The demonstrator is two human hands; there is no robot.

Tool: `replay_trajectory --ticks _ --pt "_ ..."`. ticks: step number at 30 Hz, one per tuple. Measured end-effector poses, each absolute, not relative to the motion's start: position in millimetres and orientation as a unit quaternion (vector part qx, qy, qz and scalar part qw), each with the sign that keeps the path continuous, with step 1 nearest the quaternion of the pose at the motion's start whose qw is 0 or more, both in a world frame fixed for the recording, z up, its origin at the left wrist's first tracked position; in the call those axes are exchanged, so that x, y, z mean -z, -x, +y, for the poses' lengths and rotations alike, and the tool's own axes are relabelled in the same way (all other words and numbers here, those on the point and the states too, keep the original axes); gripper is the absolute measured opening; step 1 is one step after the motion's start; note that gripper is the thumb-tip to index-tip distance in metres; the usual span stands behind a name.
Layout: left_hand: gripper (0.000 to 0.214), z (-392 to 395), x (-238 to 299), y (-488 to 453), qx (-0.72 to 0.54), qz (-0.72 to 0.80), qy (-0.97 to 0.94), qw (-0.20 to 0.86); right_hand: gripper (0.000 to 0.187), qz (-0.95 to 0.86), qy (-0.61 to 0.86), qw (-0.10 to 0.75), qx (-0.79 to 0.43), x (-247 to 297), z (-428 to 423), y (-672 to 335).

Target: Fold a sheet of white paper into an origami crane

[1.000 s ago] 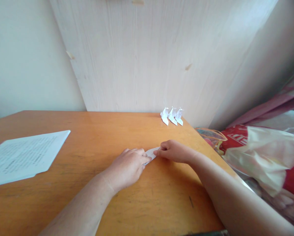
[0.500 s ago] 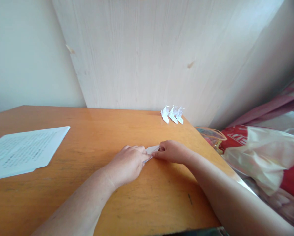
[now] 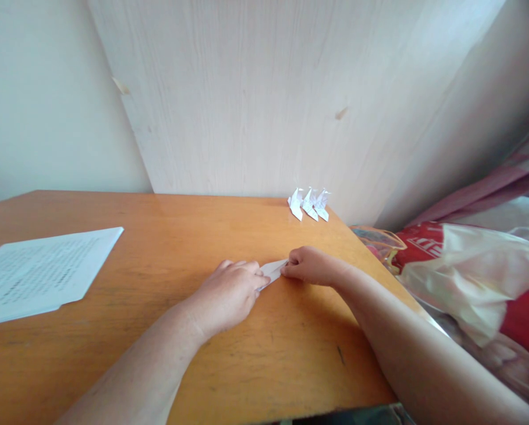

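Note:
Between my two hands a narrow piece of folded white paper point(image 3: 273, 271) lies low over the wooden table point(image 3: 193, 236). My left hand point(image 3: 233, 292) grips its near-left end, fingers curled over and covering that part. At the far-right end, my right hand point(image 3: 309, 265) pinches the tip of the paper between thumb and bent fingers. Only the middle of the folded paper shows. Beyond my hands, near the table's back right corner, three folded paper cranes point(image 3: 309, 205) stand in a row.
A stack of printed sheets point(image 3: 52, 271) lies on the left of the table. A pale wooden panel point(image 3: 247, 94) rises behind the back edge. Past the right edge are plastic bags point(image 3: 468, 277), red and whitish, and a pink curtain point(image 3: 477, 189).
My right hand has slid slightly up and right toward the paper's tip, so more of the folded paper shows. My left hand stays almost in place. The view has shifted a little.

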State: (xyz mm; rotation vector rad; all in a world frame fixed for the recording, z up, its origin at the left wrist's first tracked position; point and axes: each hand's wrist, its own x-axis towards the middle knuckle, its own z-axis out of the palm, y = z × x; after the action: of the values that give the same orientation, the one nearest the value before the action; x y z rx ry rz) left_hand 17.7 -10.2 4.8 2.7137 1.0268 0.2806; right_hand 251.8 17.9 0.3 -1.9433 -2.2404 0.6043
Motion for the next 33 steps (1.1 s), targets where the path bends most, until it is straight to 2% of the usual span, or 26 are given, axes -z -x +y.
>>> replay_trajectory --ticks 4,7,9,11,13,19,33 --pt "0.036 -10.9 -5.2 -18.5 -0.094 0.353 -0.925 0.106 0.019 -0.727 0.657 0.084 -0.182 1.0 18.1 -255.6" --pt "0.036 -11.1 -5.4 -19.2 -0.091 0.354 -0.925 0.102 0.019 -0.725 0.656 0.141 -0.155 1.3 16.2 -254.9" --pt "0.035 -10.8 -4.8 -19.5 -0.092 0.354 -0.925 0.103 0.021 -0.753 0.614 0.194 -0.134 -0.3 12.2 -252.1" --pt "0.035 -10.2 -3.3 -19.5 -0.095 0.353 -0.925 0.105 0.028 -0.799 0.551 0.212 -0.114 -3.2 5.9 -247.9" --pt "0.037 -9.4 -1.3 -19.2 -0.104 0.347 -0.927 0.102 0.036 -0.832 0.513 0.178 -0.112 -6.4 -1.3 -242.8" --pt "0.041 -7.6 3.6 -17.5 -0.107 0.338 -0.932 0.080 0.035 -0.861 0.488 0.068 -0.127 -9.2 -10.9 -227.8" --pt "0.039 -10.2 -2.9 -19.1 -0.101 0.345 -0.928 0.100 0.053 -0.850 0.519 -0.053 -0.079 -18.0 -6.8 -245.9"
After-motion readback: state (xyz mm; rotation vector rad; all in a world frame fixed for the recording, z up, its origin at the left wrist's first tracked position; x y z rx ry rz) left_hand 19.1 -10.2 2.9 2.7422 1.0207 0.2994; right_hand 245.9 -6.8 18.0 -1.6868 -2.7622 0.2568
